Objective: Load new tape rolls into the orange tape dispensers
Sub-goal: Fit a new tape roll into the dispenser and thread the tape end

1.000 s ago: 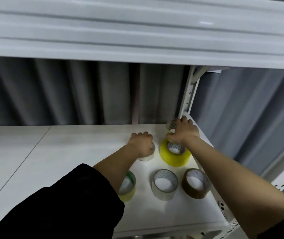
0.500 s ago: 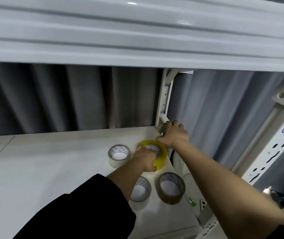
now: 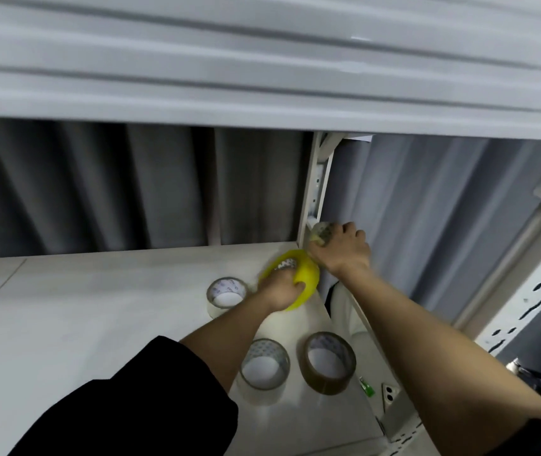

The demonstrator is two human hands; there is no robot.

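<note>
Both hands reach onto a white shelf (image 3: 98,324) that fills the lower left and centre of the frame, under the pale edge of the shelf above (image 3: 262,77), which crosses the whole top.

The left hand (image 3: 280,289), just right of centre, grips the yellow roll (image 3: 308,279): its fingers curl over the roll's near rim and the thumb side wraps the outside. The roll is tilted, its far edge raised; whether the near edge touches the shelf cannot be told. A black sleeve (image 3: 137,406) covers that arm in the lower left.

The right hand (image 3: 344,250), just up and right of the yellow roll, is closed around a small clear roll (image 3: 320,233), held against the foot of the white upright post (image 3: 316,192) at the shelf's back right corner. Only the roll's left part shows past the knuckles.

3 more rolls lie flat on the shelf. A clear roll (image 3: 226,296) sits just left of the left hand. A second clear roll (image 3: 264,370) lies in the lower centre beside the left forearm. A brown roll (image 3: 328,363) lies just to its right, near the shelf's right edge.

A grey curtain (image 3: 114,185) hangs behind the shelf and continues at the right of the post. A perforated white rail (image 3: 525,307) runs diagonally down the right side of the frame.
</note>
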